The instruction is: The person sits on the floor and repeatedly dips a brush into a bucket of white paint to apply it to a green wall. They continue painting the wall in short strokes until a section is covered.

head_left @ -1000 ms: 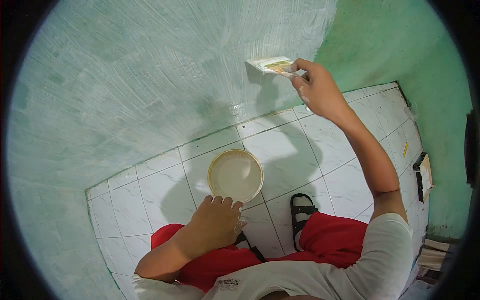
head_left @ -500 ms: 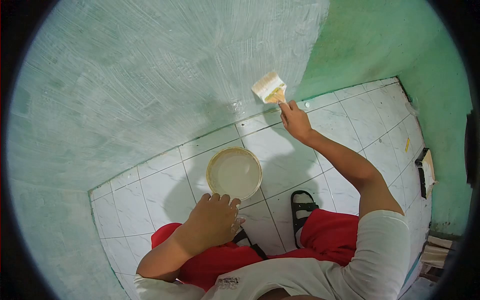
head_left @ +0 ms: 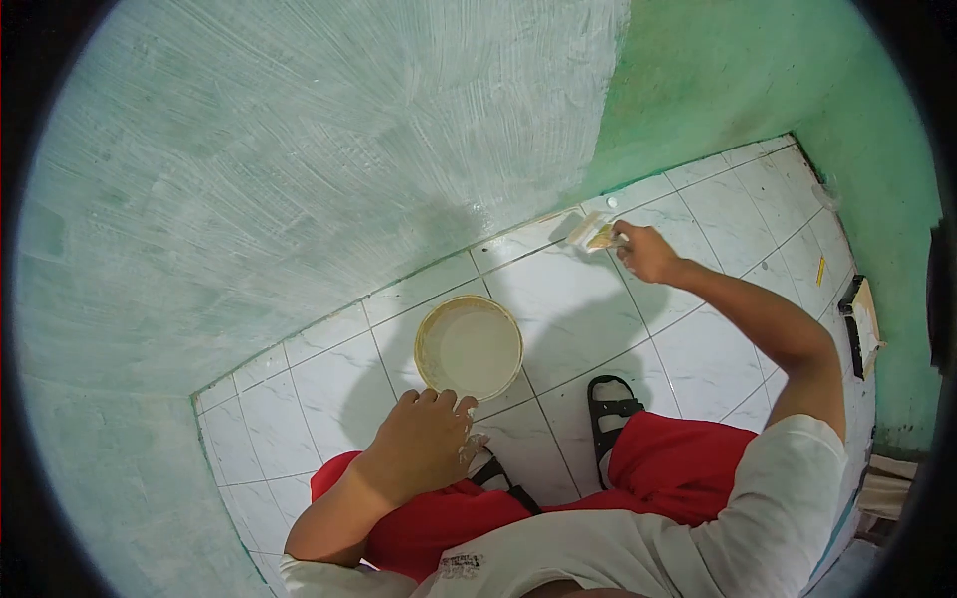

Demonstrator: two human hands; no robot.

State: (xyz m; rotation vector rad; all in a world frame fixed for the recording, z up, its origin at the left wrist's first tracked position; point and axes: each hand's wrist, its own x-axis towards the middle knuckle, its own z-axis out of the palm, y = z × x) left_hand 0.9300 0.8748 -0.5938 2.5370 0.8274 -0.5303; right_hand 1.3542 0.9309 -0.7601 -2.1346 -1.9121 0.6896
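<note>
My right hand (head_left: 648,254) is closed around the handle of a wide, flat paintbrush (head_left: 590,232). The brush is blurred by motion and shows over the white floor tiles near the wall's foot, its whitish bristles pointing left. A round, yellowish bucket (head_left: 420,351) on the floor holds pale, milky paint (head_left: 478,344). My left hand (head_left: 424,444) hangs loosely over my knee, back up, just in front of the bucket's near rim. Its thumb is apart from the bent fingers, with whitish spatter on it; the fingertips are partly hidden.
Streaky whitish paint covers much of the wall (head_left: 329,130); bare green wall (head_left: 698,90) adjoins it on the right. A small white cap-like piece (head_left: 612,202) lies by the wall. A yellow strip (head_left: 820,270) and a black-edged object (head_left: 860,327) are at right. My sandalled foot (head_left: 613,409) stands below.
My right hand has moved right and down with the paintbrush, from in front of the painted wall to over the floor tiles. The left hand has stayed nearly still. The view has shifted slightly.
</note>
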